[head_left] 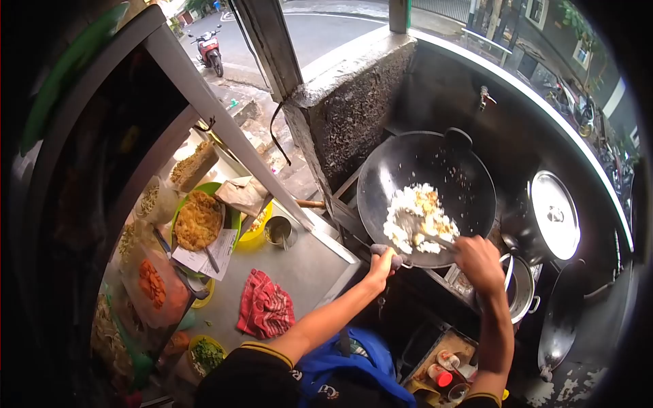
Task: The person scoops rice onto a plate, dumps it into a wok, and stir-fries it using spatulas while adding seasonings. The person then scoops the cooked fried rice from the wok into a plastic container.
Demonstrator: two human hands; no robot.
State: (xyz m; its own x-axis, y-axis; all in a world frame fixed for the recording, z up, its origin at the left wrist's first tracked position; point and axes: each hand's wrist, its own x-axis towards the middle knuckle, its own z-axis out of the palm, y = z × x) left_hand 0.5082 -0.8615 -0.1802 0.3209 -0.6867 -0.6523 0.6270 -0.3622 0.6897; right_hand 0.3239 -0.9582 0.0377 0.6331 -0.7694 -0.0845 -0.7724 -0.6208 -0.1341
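Some open counter [316,268] lies between our red cloth [265,307] and the edge nearest the wok [473,204]; with left hand [385,265], arm stretched forward, we clasp a grey cloth [378,249] at the wok's near rim; inside, our spatula [441,242] points leftward and slightly away, its long axis slanting from rice [408,200] to our right hand [480,262], its grip closed round the handle, knuckles up

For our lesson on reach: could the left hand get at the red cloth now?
Probably yes: the red cloth lies uncovered on the counter, though the left hand would first have to release the grey bundle at the wok.
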